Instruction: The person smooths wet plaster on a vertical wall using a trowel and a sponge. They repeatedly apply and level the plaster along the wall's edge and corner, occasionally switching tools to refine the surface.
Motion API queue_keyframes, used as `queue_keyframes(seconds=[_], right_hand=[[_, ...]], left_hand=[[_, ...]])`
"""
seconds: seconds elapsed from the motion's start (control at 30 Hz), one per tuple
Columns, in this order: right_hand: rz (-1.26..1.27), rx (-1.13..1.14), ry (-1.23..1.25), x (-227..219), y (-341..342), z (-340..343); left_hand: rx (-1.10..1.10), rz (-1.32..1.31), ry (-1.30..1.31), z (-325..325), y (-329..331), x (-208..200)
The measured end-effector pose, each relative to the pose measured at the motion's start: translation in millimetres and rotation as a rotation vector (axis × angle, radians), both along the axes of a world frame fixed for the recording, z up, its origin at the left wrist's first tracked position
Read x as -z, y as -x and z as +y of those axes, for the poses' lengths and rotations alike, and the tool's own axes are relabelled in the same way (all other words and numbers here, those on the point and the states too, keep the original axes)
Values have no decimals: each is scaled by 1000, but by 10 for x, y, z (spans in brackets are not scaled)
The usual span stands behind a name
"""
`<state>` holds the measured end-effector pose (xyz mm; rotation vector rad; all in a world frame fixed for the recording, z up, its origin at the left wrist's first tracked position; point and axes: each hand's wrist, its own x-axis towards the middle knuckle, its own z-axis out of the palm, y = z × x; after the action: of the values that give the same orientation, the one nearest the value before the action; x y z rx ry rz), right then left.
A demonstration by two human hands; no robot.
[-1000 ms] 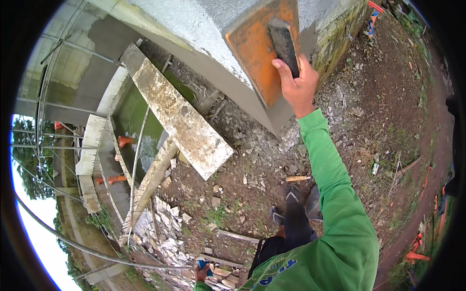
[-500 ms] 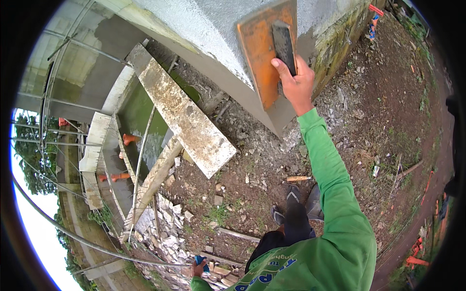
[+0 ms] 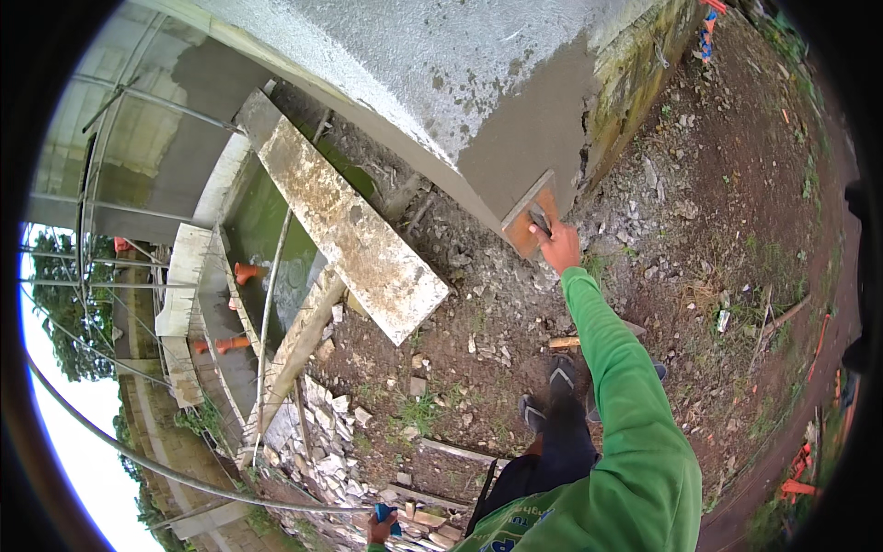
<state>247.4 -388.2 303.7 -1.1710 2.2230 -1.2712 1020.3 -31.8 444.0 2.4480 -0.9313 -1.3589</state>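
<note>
My right hand point(image 3: 560, 248) is closed round the dark handle of an orange plastering float point(image 3: 544, 199). The float is tilted, at the lower end of a grey band of wet mortar point(image 3: 515, 138) on the wall, near its bottom corner. Above that band the wall surface is lighter, with dark splashes of mortar. Down at the lower edge, my left hand point(image 3: 379, 530) is closed on a small blue object point(image 3: 395, 527), whose kind is too small to tell. The tip of a long grey pole or hose point(image 3: 230, 486) lies beside that hand.
A mortar-stained board point(image 3: 345, 230) lies at a slant left of the wall, over a wooden beam point(image 3: 303, 340). Greenish water point(image 3: 267, 212) and orange pipes point(image 3: 248, 273) are beyond. Broken rubble point(image 3: 331, 442) and a wooden-handled tool point(image 3: 563, 342) are near my feet.
My right hand has brought the float down the wall, from high on it to the bottom corner. Grey mortar now shows where the float was. My left hand still holds the blue object.
</note>
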Motion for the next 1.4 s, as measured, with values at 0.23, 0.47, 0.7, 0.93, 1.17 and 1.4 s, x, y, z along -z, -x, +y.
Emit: queue_keyframes(seconds=[0.23,0.47,0.7,0.93,1.17,1.4], right_hand=[[51,43,801,-2881,80,-380],[291,72,685,-1894,24,-421],[143,63,-676,1015,72,1365],[-39,115,-747,926,-471,3102],[-86,-126,-202,-150,-1618,2602],[10,-383,64,-1216,-3305,2560]], left_hand=[[-3,-130,-46,-287,623,-301],[42,-76,18,-192,439,-35],[179,-120,60,-607,515,-14],[222,-92,-41,-772,969,509],[46,933,-38,-1225,3224,798],[-101,1321,280,-1477,3097,316]])
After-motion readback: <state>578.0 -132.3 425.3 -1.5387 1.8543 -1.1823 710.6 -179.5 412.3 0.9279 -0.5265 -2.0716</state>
